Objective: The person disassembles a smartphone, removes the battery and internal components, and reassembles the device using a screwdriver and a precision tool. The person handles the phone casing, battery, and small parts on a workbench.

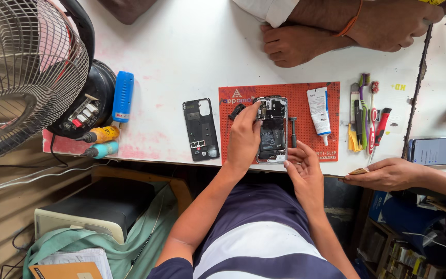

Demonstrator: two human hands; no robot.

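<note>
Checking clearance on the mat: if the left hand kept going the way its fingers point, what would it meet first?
The left hand already touches the opened phone; straight on, probably the small black part on the red mat.

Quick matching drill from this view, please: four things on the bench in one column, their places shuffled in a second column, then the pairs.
1. opened phone
2. black back cover
3. white tube
4. blue-capped tool

A. on the white table, left of the mat
B. beside the fan base
C. on the red mat, right side
D. under the left hand and right hand

Pairs: 1-D, 2-A, 3-C, 4-B
</note>
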